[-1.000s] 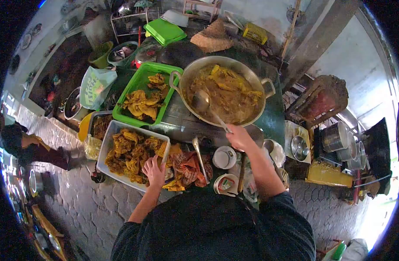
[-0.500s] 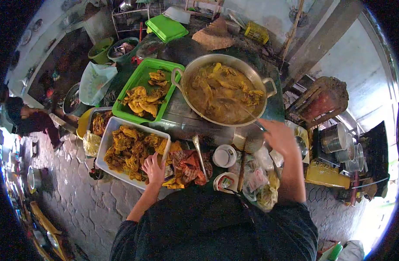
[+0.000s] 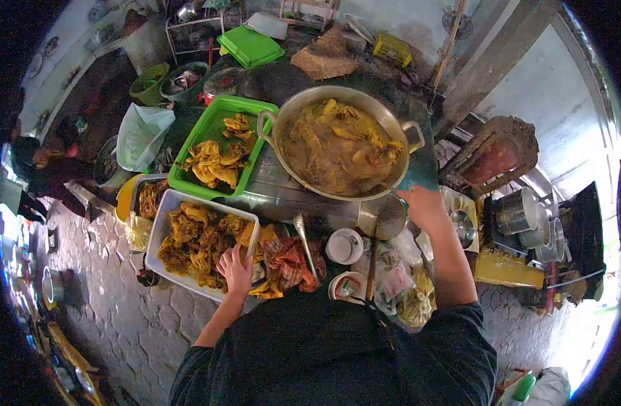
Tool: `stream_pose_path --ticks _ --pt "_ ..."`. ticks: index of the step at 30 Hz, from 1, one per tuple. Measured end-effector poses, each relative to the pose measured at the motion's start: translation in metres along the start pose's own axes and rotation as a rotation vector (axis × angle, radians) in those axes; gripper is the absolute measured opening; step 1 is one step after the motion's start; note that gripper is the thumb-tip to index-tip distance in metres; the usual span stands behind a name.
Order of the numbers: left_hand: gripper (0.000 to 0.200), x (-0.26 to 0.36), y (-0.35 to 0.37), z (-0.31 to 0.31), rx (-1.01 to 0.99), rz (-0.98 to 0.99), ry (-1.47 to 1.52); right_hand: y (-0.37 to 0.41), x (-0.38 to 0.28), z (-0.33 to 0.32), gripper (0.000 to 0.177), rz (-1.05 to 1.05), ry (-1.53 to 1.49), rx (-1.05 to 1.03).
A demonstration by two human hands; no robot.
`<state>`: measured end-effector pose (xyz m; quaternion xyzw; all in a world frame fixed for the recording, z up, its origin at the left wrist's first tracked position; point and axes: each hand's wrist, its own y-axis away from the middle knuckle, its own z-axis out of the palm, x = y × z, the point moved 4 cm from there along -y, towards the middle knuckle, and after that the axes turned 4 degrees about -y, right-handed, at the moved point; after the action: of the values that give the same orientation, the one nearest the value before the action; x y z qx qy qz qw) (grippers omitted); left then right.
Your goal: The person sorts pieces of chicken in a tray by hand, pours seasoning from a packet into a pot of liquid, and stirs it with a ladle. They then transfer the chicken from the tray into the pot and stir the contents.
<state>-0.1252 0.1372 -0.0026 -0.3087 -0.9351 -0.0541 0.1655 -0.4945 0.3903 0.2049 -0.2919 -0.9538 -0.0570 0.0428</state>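
Observation:
My left hand (image 3: pixel 236 271), fingers slightly apart, lies over the right rim of a white tub (image 3: pixel 155 237) filled with yellow-brown cooked pieces, probably chicken. By the lower right rim of a wide two-handled metal pan (image 3: pixel 283 159), my right hand (image 3: pixel 421 205) has its fingers closed; what they hold is too small to tell. Yellow pieces sit in brown liquid in the pan (image 3: pixel 344 145). A green tray (image 3: pixel 189 159) left of the pan holds more cooked pieces (image 3: pixel 212 162).
Nearer me are a metal ladle (image 3: pixel 305 243), reddish cloth (image 3: pixel 290 257), white cup (image 3: pixel 344 246), small tub (image 3: pixel 348 286) and plastic bags (image 3: pixel 395 281). A green lid (image 3: pixel 251 47) lies behind. Steel pots (image 3: pixel 517 211) stand right. Part of another person (image 3: pixel 53 179) shows far left.
My right hand has shifted slightly down and left; the utensil handle reaching from it into the pan no longer shows. My left hand remains at the tub's rim. The view has moved slightly.

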Motion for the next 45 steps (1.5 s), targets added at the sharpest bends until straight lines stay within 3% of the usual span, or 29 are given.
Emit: stream_pose_path --ticks 4,7,12,15,18,22,24,28,30,37,40,42,43,45 --pt "0.049 -0.001 0.0 0.001 0.032 0.005 0.0 0.008 -0.001 -0.025 0.038 0.025 -0.037 -0.009" --pt "0.049 -0.001 0.0 0.0 0.027 -0.008 -0.027 0.018 0.01 -0.044 0.05 0.188 -0.154 -0.168" --pt "0.049 -0.002 -0.001 0.0 -0.005 -0.022 -0.011 0.003 0.032 -0.044 0.043 0.388 -0.326 0.025" --pt "0.049 0.0 -0.003 0.0 -0.055 -0.04 -0.009 -0.025 0.052 0.007 0.045 0.434 -0.239 0.195" --pt "0.049 0.003 -0.002 -0.004 -0.109 -0.071 -0.012 -0.041 0.06 0.039 0.048 0.53 -0.296 0.105" --pt "0.048 0.002 -0.001 -0.003 -0.08 -0.031 0.013 -0.029 0.056 0.06 0.048 0.53 -0.371 -0.002" --pt "0.047 0.0 -0.001 0.0 -0.066 -0.02 0.009 -0.016 0.054 0.067 0.048 0.307 -0.454 0.148" --pt "0.046 -0.002 -0.001 0.002 -0.028 0.012 0.009 0.009 0.041 0.028 0.048 0.425 -0.486 0.029" --pt "0.047 -0.003 -0.001 0.003 -0.036 0.018 0.023 0.012 0.045 0.02 0.049 0.472 -0.525 0.158" --pt "0.048 -0.004 -0.001 0.005 0.014 0.026 0.022 -0.04 0.075 0.059 0.046 0.505 -0.538 0.168" --pt "0.047 -0.006 -0.001 0.008 0.014 0.002 0.041 -0.061 0.083 0.073 0.051 0.372 -0.411 0.256" --pt "0.047 -0.001 -0.001 0.0 0.005 0.003 0.046 -0.065 0.066 0.062 0.056 0.589 -0.961 -0.156" --pt "0.047 0.0 -0.001 -0.003 -0.007 0.004 0.054 -0.07 0.068 0.069 0.056 0.585 -0.961 -0.155" --pt "0.047 0.001 -0.002 -0.001 -0.003 0.001 0.039 -0.084 0.067 0.088 0.059 0.59 -1.445 -0.089"
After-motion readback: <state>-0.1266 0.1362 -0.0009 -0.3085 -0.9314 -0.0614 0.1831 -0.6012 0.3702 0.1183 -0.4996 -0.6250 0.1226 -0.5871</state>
